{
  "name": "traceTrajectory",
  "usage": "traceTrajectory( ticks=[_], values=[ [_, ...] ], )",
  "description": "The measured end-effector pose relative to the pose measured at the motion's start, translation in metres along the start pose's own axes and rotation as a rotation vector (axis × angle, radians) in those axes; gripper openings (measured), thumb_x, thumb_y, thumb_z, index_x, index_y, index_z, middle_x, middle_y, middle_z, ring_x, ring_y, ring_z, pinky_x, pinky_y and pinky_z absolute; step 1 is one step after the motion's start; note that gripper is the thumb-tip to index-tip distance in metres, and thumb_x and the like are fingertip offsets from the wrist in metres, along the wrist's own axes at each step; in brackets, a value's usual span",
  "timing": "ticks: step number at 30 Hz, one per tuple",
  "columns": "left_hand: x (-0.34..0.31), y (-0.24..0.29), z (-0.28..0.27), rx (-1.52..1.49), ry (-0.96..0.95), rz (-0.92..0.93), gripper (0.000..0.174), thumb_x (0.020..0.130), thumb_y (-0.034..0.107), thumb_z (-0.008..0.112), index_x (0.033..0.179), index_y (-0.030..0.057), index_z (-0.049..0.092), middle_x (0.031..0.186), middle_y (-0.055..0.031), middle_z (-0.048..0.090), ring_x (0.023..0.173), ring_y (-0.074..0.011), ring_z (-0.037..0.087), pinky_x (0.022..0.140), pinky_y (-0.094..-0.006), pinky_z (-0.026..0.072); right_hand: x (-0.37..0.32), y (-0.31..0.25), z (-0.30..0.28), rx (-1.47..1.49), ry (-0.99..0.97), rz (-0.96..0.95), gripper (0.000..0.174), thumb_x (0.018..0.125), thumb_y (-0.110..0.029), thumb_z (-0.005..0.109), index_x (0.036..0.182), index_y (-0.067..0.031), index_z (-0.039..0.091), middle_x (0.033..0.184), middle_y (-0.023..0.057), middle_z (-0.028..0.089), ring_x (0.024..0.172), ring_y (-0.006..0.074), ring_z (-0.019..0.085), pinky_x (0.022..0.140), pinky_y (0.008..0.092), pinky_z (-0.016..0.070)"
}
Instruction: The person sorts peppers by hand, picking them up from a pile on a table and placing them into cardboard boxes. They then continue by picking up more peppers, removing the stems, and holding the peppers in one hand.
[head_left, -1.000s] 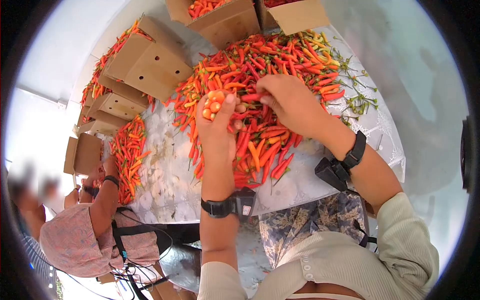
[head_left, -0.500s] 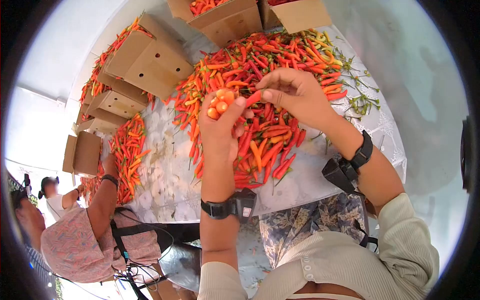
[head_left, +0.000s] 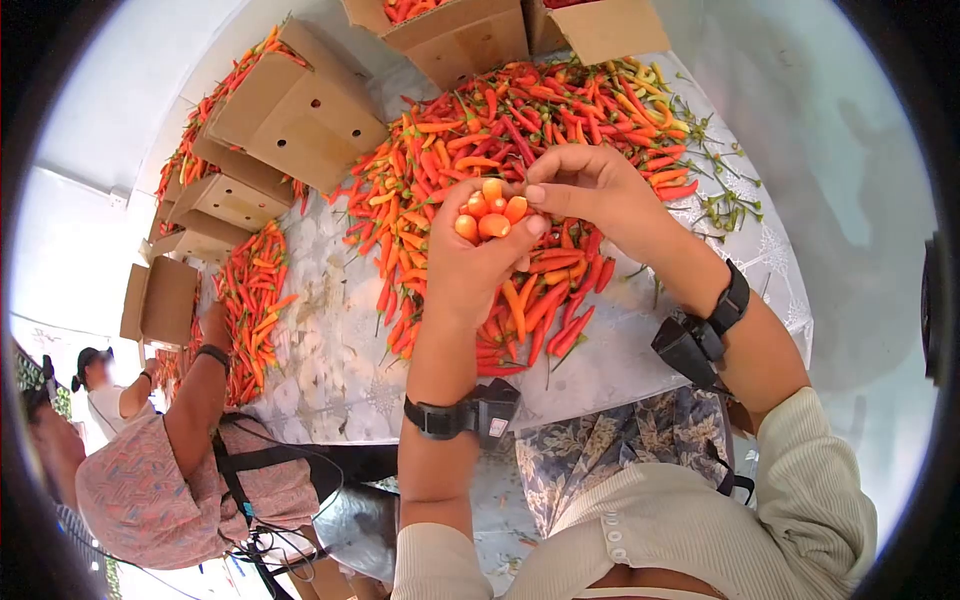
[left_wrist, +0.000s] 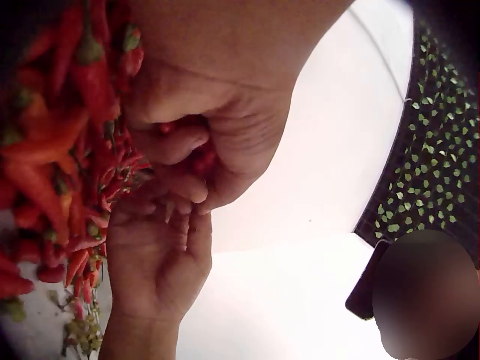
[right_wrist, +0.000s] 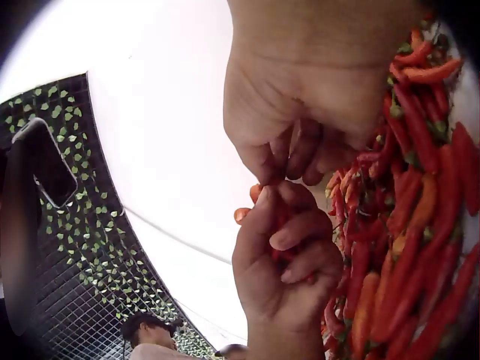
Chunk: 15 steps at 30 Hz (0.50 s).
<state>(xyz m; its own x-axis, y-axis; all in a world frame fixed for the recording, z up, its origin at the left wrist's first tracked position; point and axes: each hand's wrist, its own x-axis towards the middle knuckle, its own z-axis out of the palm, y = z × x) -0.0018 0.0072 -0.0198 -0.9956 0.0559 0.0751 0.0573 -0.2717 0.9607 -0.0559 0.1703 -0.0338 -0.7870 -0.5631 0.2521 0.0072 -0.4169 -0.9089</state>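
My left hand (head_left: 468, 262) grips a bunch of chili peppers (head_left: 493, 226) in its curled fingers. Their rounded orange ends stick up above the thumb in the head view; the red bodies are mostly hidden in the palm. Close against the bunch, my right hand (head_left: 600, 205) pinches thumb and forefinger together on what looks like a chili stem, largely covered by the fingertips. In the right wrist view, these fingertips meet the left thumb beside the orange ends. Beneath both hands spreads a big heap of red and orange chili peppers (head_left: 545, 290).
Torn-off green stems (head_left: 735, 210) lie at the table's right side. Cardboard boxes (head_left: 300, 120) of chilies line the left, and another box (head_left: 460, 45) stands at the back. Another person (head_left: 150, 490) works at a smaller chili pile (head_left: 250, 320) on the left of the table (head_left: 330, 370).
The red chili stretched between the hands half a second ago no longer shows there. My left hand has shifted right, bringing the bunch up to the right fingertips.
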Motion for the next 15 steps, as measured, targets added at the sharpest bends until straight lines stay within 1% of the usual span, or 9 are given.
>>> traceTrajectory(
  ticks=[3,6,9,12,15],
  values=[
    [0.001,-0.002,0.000,-0.007,0.005,-0.021,0.029,0.076,-0.001,0.070,0.098,0.0027,0.052,0.078,-0.0042,0.061,0.055,-0.0061,0.054,0.044,-0.0175,0.0414,0.000,0.002,-0.002,-0.171,0.046,-0.047,0.010,0.085,-0.010,0.065,0.088,-0.0012,0.062,0.086,0.0007,0.060,0.081,0.0078,0.057,0.072,0.0241,0.0481],
    [0.001,0.000,0.001,0.033,0.015,-0.010,0.027,0.076,0.000,0.069,0.096,0.0033,0.052,0.077,-0.0042,0.061,0.053,-0.0063,0.053,0.044,-0.0178,0.0404,0.001,0.011,0.005,-0.400,0.172,-0.241,0.007,0.082,-0.007,0.066,0.084,-0.0019,0.062,0.084,0.0017,0.058,0.078,0.0079,0.056,0.068,0.0244,0.0467],
    [0.002,-0.005,0.000,0.043,0.033,0.020,0.031,0.075,-0.003,0.067,0.100,0.0052,0.050,0.079,-0.0030,0.059,0.048,-0.0056,0.050,0.035,-0.0150,0.0314,-0.004,0.000,0.014,-0.692,0.253,-0.421,0.008,0.074,-0.005,0.067,0.077,-0.0019,0.061,0.079,0.0082,0.056,0.076,0.0198,0.058,0.065,0.0307,0.0458],
    [0.002,-0.001,0.001,0.001,0.041,0.013,0.025,0.076,-0.003,0.066,0.093,0.0037,0.051,0.075,-0.0046,0.060,0.051,-0.0074,0.052,0.043,-0.0187,0.0401,-0.006,0.003,0.018,-0.852,0.326,-0.559,0.009,0.070,-0.003,0.067,0.077,-0.0032,0.060,0.079,0.0107,0.056,0.077,0.0264,0.057,0.066,0.0332,0.0462],
    [0.002,-0.002,0.001,0.046,0.054,0.026,0.024,0.075,-0.005,0.065,0.093,0.0035,0.051,0.075,-0.0045,0.059,0.051,-0.0077,0.052,0.044,-0.0188,0.0404,-0.005,0.005,0.019,-0.991,0.362,-0.770,0.011,0.068,-0.002,0.066,0.077,-0.0037,0.060,0.080,0.0113,0.056,0.077,0.0287,0.056,0.067,0.0349,0.0466]
  ],
)
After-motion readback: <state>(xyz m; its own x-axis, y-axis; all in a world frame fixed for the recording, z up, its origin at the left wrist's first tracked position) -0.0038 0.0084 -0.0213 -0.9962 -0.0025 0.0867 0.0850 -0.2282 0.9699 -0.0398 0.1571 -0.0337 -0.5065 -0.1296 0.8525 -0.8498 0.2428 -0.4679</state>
